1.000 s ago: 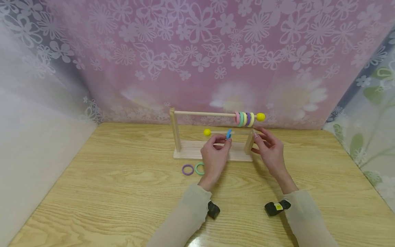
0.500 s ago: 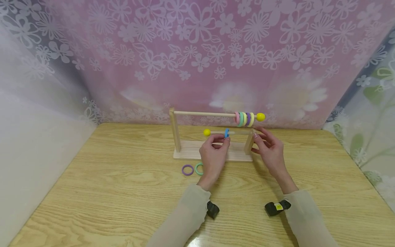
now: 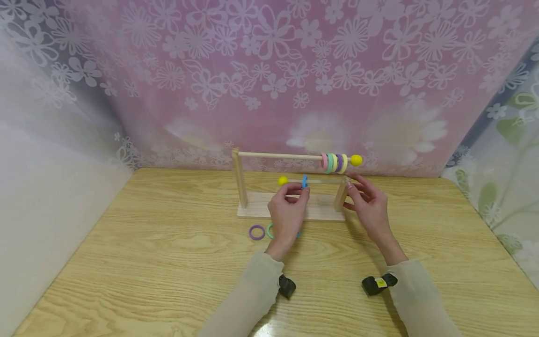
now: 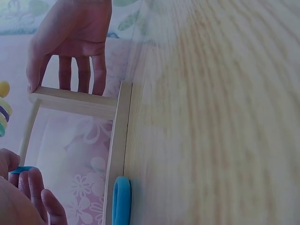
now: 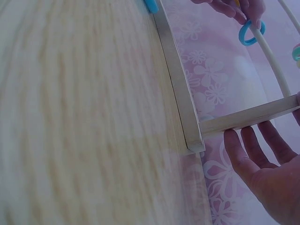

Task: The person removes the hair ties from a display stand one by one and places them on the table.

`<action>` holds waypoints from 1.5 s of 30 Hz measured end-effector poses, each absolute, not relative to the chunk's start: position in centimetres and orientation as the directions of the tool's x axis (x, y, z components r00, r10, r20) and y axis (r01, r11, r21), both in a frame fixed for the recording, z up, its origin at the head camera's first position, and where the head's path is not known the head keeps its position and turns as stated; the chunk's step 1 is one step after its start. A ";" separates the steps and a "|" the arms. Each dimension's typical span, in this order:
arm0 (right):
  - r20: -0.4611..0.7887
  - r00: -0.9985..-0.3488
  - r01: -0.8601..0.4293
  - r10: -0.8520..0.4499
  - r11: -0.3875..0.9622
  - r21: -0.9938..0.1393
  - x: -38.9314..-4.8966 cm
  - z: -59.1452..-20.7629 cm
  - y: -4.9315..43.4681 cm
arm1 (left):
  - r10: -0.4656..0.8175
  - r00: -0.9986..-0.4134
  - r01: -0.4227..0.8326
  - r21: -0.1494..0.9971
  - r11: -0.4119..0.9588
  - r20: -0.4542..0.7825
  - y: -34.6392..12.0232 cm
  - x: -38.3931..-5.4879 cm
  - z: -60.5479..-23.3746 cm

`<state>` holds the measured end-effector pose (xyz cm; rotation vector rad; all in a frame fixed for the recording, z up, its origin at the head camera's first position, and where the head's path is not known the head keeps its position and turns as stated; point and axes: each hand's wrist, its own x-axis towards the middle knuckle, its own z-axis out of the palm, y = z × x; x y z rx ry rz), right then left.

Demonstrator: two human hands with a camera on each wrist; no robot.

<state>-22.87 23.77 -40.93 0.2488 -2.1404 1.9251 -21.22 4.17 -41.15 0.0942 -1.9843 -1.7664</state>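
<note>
My left hand [image 3: 288, 210] pinches a blue ring [image 3: 305, 181] between thumb and fingers. That ring is threaded round the lower rod [image 3: 324, 181] of a wooden stand, short of the yellow ball [image 3: 283, 180] at the rod's left end; the right wrist view shows the rod passing through the ring [image 5: 242, 35]. My right hand [image 3: 370, 210] holds the stand's short right post [image 3: 341, 195], its thumb at the top and, in the right wrist view, its fingertips [image 5: 230, 136] against the post's side.
Several pastel rings hang on the upper rod [image 3: 278, 155], near its yellow end ball [image 3: 356, 160]. On the table [image 3: 168, 243], before the stand's base [image 3: 324, 214], lie a purple ring [image 3: 250, 232], a partly hidden green ring [image 3: 268, 230] and another blue ring [image 4: 125, 201].
My left hand has slid the blue ring leftward along the lower rod, nearer the yellow ball. More of the blue ring on the table shows beside my wrist. The right hand stays put.
</note>
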 end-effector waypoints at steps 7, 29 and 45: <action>0.289 -0.957 -0.282 0.040 0.118 -0.952 -22.9 -40.9 23.8 | -0.369 -0.879 0.260 0.952 0.162 0.303 3.8 -21.1 -41.0; 0.289 -0.956 -0.283 0.039 0.118 -0.952 -22.8 -40.8 23.7 | -0.391 -0.871 0.249 0.953 0.173 0.299 2.8 -21.1 -41.1; 0.295 -0.955 -0.289 0.040 0.107 -0.951 -22.8 -40.9 23.7 | -0.400 -0.855 0.279 0.944 0.178 0.329 2.1 -20.8 -41.0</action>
